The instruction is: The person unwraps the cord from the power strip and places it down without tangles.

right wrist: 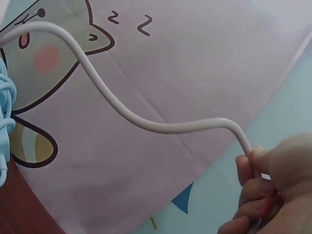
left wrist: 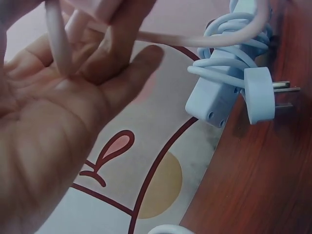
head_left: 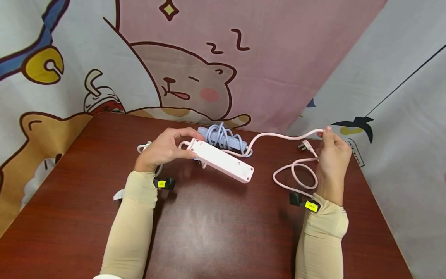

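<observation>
My left hand [head_left: 163, 149] grips one end of a pink power strip [head_left: 223, 159], holding it tilted above the table, its far end angled down to the right. A loop of the strip's pink cord [left wrist: 58, 41] passes by the left palm in the left wrist view. Farther right, my right hand [head_left: 333, 157] pinches the cord [head_left: 278, 135] between thumb and fingers, and the cord runs in a wavy line back toward the strip. From the right hand the rest of the cord drops in loops to the table, with its plug [head_left: 307, 145] beside the hand.
Behind the pink strip lies a blue power strip [head_left: 223, 138] wrapped in its own cord, with a plug [left wrist: 259, 95] at its side. A white cord [head_left: 141, 148] lies by the left wrist. A cartoon curtain [head_left: 278, 69] hangs behind the brown table [head_left: 209, 232].
</observation>
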